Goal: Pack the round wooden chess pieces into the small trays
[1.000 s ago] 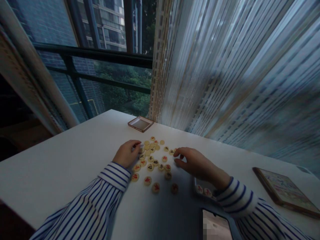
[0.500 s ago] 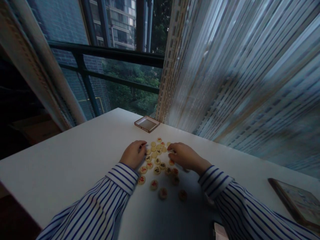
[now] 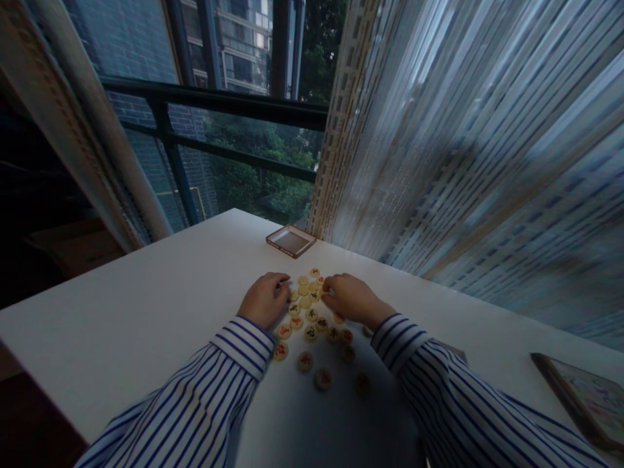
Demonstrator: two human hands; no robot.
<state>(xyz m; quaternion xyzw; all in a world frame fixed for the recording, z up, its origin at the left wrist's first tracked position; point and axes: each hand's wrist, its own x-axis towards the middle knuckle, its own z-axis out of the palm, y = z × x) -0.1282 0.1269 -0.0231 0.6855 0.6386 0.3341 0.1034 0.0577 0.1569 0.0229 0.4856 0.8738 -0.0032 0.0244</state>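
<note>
Several round, pale yellow pieces (image 3: 311, 333) lie on the white table, some with red or black characters facing up, others blank. On the left side of the group rests my left hand (image 3: 266, 299), its thumb and fingers apart beside a blank piece (image 3: 293, 295), holding nothing. My right hand (image 3: 351, 299) is over the right side of the group. Its thumb and fingertips are drawn together at a piece by the black-marked one (image 3: 314, 296); most of what they touch is hidden. Nearer the table's front lie red-marked pieces (image 3: 322, 378).
A shallow open box lid (image 3: 291, 241) lies at the table's far corner. A framed flat object (image 3: 585, 396) is at the right on the white table (image 3: 160, 286). Behind are a window railing (image 3: 219, 101) and a sheer curtain (image 3: 439, 130).
My right hand has moved left and its fingers have closed at a piece. My left hand is nearly still. The whole view has shifted slightly.
</note>
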